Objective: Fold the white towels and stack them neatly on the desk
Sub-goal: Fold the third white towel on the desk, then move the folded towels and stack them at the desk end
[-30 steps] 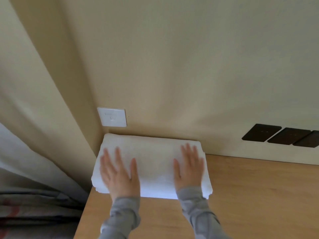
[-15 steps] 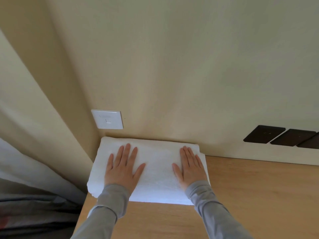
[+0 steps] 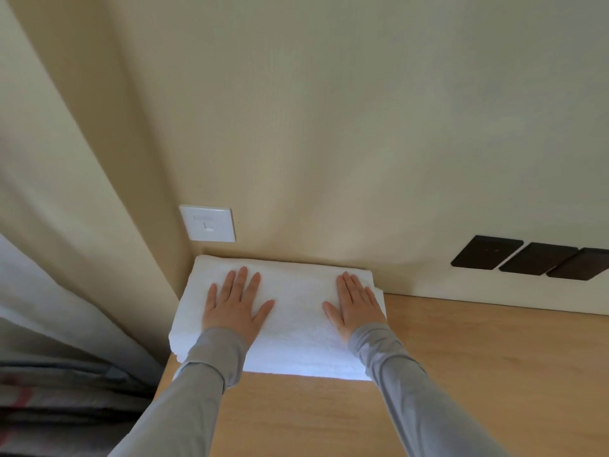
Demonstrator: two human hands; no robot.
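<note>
A stack of folded white towels (image 3: 296, 311) lies in the back left corner of the wooden desk (image 3: 478, 374), against the wall. My left hand (image 3: 235, 305) rests flat on the left part of the top towel, fingers straight and spread. On the right part my right hand (image 3: 357, 306) lies flat too, its fingers together and pointing toward the wall. Both arms are in grey sleeves. The stack's front edge shows several layers.
A white wall plate (image 3: 207, 223) sits just above the towels. Three dark wall plates (image 3: 534, 262) are on the wall at the right. A pale curtain (image 3: 49, 275) hangs to the left, with striped bedding (image 3: 66, 404) below it beside the desk's left edge.
Both hands slid forward over the top towel toward the wall, then stayed flat in place. The view shifted slightly.
</note>
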